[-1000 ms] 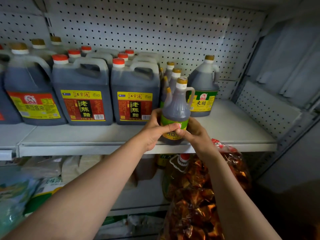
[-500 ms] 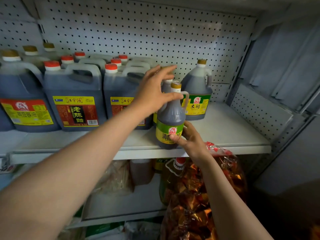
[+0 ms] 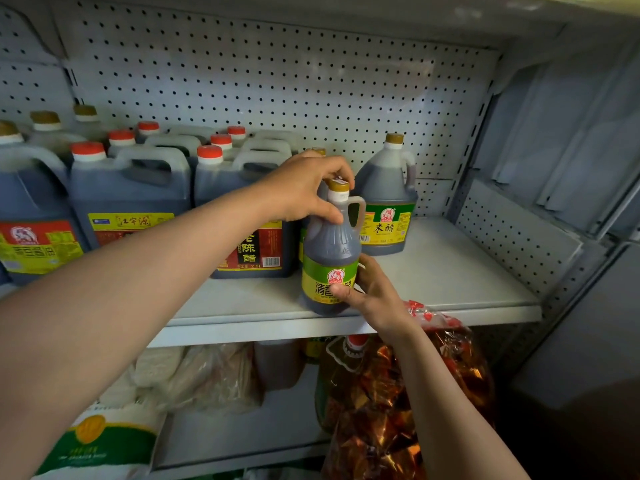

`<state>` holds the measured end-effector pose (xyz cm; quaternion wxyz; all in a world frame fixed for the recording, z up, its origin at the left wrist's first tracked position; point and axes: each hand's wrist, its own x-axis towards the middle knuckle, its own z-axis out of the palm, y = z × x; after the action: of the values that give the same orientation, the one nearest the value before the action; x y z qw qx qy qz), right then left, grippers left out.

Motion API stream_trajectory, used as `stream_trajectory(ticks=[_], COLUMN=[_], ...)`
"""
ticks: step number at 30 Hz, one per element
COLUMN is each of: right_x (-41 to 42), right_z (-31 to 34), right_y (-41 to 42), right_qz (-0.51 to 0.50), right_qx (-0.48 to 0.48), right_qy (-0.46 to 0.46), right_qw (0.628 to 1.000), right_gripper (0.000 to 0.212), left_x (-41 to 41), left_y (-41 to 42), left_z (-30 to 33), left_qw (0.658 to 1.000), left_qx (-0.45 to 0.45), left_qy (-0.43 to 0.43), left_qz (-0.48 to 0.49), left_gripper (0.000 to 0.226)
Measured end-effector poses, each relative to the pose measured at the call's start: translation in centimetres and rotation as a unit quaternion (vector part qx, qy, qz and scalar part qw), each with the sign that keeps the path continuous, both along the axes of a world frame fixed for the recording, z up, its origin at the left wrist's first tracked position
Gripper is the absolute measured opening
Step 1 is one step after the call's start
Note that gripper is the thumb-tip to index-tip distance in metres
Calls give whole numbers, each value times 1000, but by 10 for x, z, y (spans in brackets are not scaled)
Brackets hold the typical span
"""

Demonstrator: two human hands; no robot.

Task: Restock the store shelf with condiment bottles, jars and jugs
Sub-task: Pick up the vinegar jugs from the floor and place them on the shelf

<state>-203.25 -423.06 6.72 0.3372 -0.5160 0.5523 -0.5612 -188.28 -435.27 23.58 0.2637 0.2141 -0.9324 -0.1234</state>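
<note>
Small dark vinegar bottle (image 3: 329, 258) with green-yellow label and gold cap, standing upright near the front edge of a pale grey metal shelf (image 3: 450, 271). Gripped at the neck just below the cap by the left hand (image 3: 304, 188), fingers curled over from above. Steadied low on the label by the right hand (image 3: 374, 289), thumb across the front, fingers wrapped behind. Just behind it, more small bottles of the same kind, mostly hidden. To the right rear, a larger round jug (image 3: 388, 209) with a green label, standing apart against the back. To the left, rows of square dark jugs with red caps (image 3: 249, 209) and red-yellow labels, then gold-capped soy sauce jugs (image 3: 31, 216) at the far left. Behind everything, a white pegboard panel (image 3: 277, 81); a matching perforated side wall on the right. Below, a lower shelf with a clear bag of red-orange wrapped items (image 3: 398, 410), pale bags of noodles (image 3: 194, 375), and a green-and-white sack (image 3: 100, 445). Dim, bluish light throughout.
</note>
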Motion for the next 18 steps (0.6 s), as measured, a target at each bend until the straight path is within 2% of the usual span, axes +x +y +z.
stream_trajectory(ticks=[12, 18], right_x=[-5, -8], right_z=[-1, -3], right_y=[-26, -43], right_qz=[1, -14], right_qx=[2, -1], right_qy=[-38, -27], right_qw=[999, 1000], right_gripper=[76, 74], left_x=[-3, -8], left_y=[-17, -33], left_z=[3, 7], left_qw=[999, 996], left_qx=[-30, -55], left_qy=[-31, -61], left_qz=[11, 37], left_gripper=[55, 56])
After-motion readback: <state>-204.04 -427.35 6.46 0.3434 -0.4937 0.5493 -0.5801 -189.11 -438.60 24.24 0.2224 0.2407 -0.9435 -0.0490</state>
